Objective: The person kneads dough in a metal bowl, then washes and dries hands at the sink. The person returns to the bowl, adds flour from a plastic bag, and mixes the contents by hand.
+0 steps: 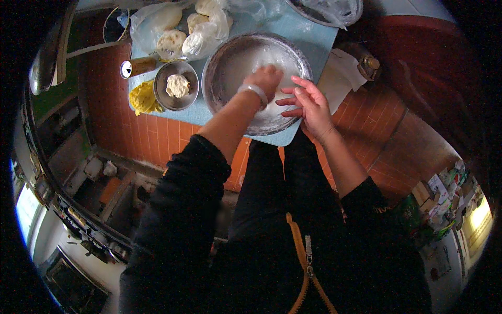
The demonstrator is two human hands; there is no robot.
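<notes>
A large round metal basin [225, 59] with white flour [251, 64] coating its inside stands near the corner of the table. My left hand [264, 84], a pale bangle at its wrist, is down inside the basin with its fingers curled; whether it holds anything is hidden. Over the basin's right rim my right hand [310, 102] hovers with fingers spread and nothing in them. Left of the basin, a small metal bowl [159, 88] holds a lump of pale dough [178, 86].
On the blue tabletop [188, 115] are a yellow crumpled bag [144, 98], a drink can [137, 67] lying on its side, plastic bags with round flatbreads [171, 41], and another metal basin [313, 15] with clear plastic at the back right. White paper [339, 78] lies beyond the table's right edge.
</notes>
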